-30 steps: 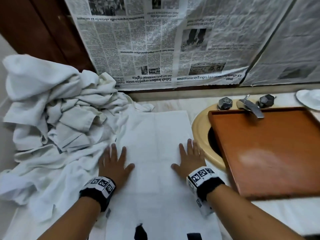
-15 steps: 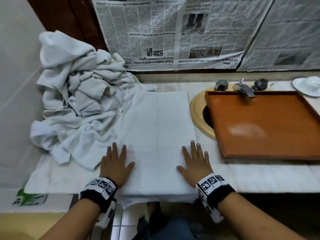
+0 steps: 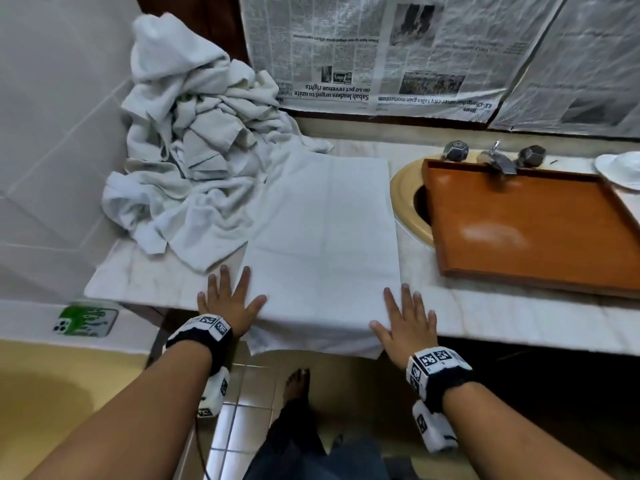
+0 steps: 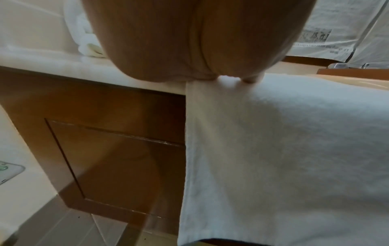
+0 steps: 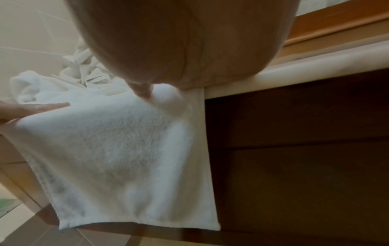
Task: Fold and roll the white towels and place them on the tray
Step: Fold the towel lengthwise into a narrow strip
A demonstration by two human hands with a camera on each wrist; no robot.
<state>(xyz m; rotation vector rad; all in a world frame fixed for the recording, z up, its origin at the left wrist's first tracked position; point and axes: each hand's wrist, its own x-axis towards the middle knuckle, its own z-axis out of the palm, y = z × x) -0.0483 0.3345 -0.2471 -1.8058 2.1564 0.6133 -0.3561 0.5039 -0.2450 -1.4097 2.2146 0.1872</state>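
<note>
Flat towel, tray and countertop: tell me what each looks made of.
Flat towel: white terry cotton by the look; the right wrist view shows a looped, fuzzy pile and a stitched hem.
Tray: apparently wood, orange-brown with a satin varnish; a soft glare patch sits on its floor.
Countertop: pale polished stone, probably marble, with faint veining and a rounded front edge.

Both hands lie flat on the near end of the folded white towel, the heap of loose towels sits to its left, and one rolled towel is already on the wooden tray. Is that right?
Not quite: the wooden tray holds no rolled towel; the head view shows its surface bare. The rest stands: left hand and right hand lie flat on the near end of the folded white towel, with the heap of loose towels to its left.
</note>
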